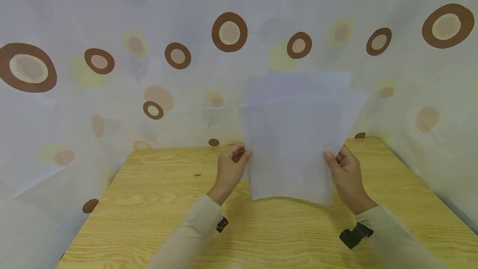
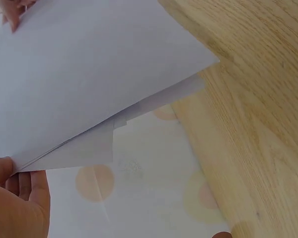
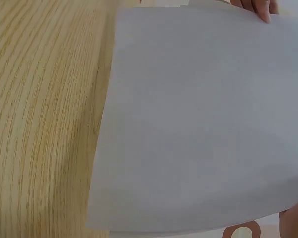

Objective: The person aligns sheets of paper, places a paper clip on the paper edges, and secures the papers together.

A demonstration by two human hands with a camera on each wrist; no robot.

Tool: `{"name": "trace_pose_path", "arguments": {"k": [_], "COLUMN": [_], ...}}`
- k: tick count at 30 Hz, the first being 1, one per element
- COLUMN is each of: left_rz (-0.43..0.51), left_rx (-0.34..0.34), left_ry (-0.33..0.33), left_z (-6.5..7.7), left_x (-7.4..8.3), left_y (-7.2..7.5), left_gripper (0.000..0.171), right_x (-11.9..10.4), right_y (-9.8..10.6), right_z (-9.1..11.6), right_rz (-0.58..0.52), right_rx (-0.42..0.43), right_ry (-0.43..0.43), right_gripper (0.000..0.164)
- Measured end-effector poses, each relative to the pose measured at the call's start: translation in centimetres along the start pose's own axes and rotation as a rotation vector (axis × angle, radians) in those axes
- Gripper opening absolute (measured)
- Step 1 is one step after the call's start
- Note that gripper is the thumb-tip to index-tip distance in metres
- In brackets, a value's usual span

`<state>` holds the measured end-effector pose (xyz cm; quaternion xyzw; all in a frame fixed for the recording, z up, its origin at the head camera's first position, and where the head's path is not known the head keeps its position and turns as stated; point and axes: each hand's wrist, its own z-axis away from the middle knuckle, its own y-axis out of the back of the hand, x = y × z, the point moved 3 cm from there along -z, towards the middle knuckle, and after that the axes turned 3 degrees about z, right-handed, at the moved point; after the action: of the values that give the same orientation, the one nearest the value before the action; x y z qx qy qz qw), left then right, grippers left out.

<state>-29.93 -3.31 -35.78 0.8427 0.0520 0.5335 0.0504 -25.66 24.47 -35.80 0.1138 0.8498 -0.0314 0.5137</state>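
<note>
Several white sheets of paper [image 1: 291,136] are held upright above the table, their edges fanned out of line at the top and right. My left hand [image 1: 232,167] pinches the sheets' left edge between thumb and fingers. On the opposite edge my right hand [image 1: 347,177] grips them, the thumb lying on the near face. In the left wrist view the sheets [image 2: 99,64] splay apart near the left hand [image 2: 20,198]. The right wrist view shows the near sheet [image 3: 203,119] blank, with only part of the right hand [image 3: 294,220] visible at the border.
A light wood-grain table [image 1: 157,219] lies beneath the paper. Toward its back left is a small orange-brown paper clip [image 1: 197,174]. A pale sheet with brown rings and dots [image 1: 194,82] hangs around the back and sides of the table.
</note>
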Motion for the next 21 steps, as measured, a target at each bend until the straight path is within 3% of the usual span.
{"name": "trace_pose_path", "arguments": {"k": [14, 21], "left_rz": [0.082, 0.091], "left_rx": [0.021, 0.015], "left_ry": [0.015, -0.040], "left_z": [0.2, 0.5], "left_x": [1.7, 0.7], "left_y": [1.2, 1.2], "left_gripper": [0.022, 0.018], "right_x": [-0.6, 0.1], "right_y": [-0.6, -0.5], "right_z": [0.2, 0.6], "right_rz": [-0.065, 0.026], "right_rx": [0.010, -0.023], "right_ry": [0.077, 0.020], "right_gripper": [0.014, 0.021]}}
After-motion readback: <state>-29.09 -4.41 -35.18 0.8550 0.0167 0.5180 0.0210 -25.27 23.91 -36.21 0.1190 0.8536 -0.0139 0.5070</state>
